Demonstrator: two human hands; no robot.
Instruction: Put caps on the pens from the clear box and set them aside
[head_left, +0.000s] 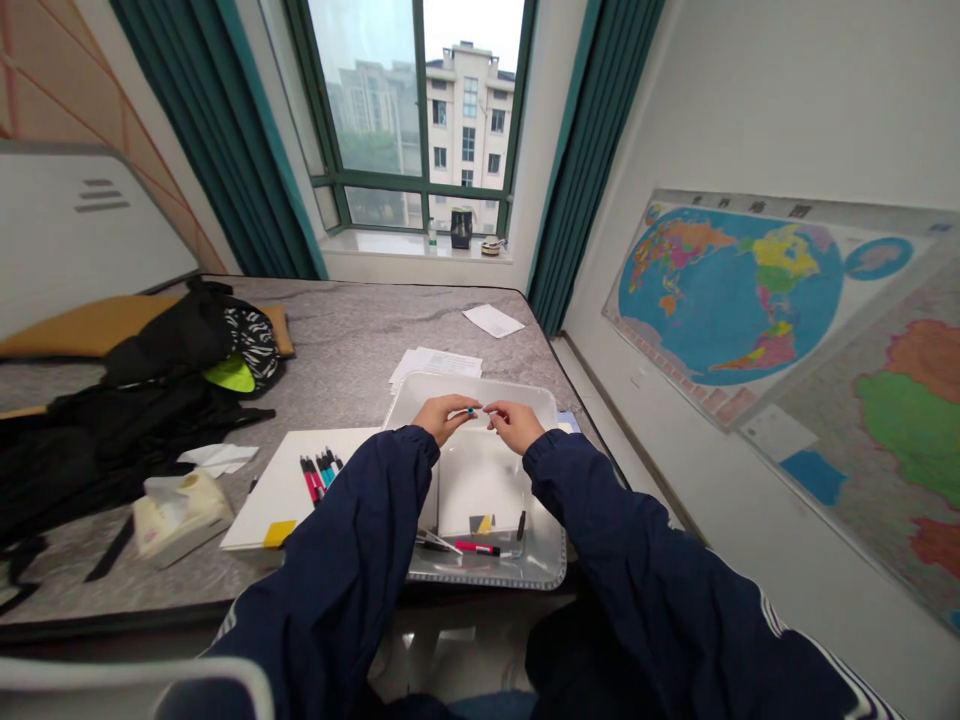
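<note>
Both hands are raised over a clear plastic tray, fingertips nearly meeting. My left hand pinches a small teal and dark pen part, most of it hidden by the fingers. My right hand is closed in a pinch just to the right; a thin pale tip seems to show between its fingers, too small to name. Below them in the tray lie a white box, a red pen and a short black pen piece. Several thin pen parts rest at the tray's front left.
Left of the tray, several red, teal and black pens lie on a white box. Further left are a tissue pack and a black backpack. Paper sheets lie behind the tray. A wall with maps stands right.
</note>
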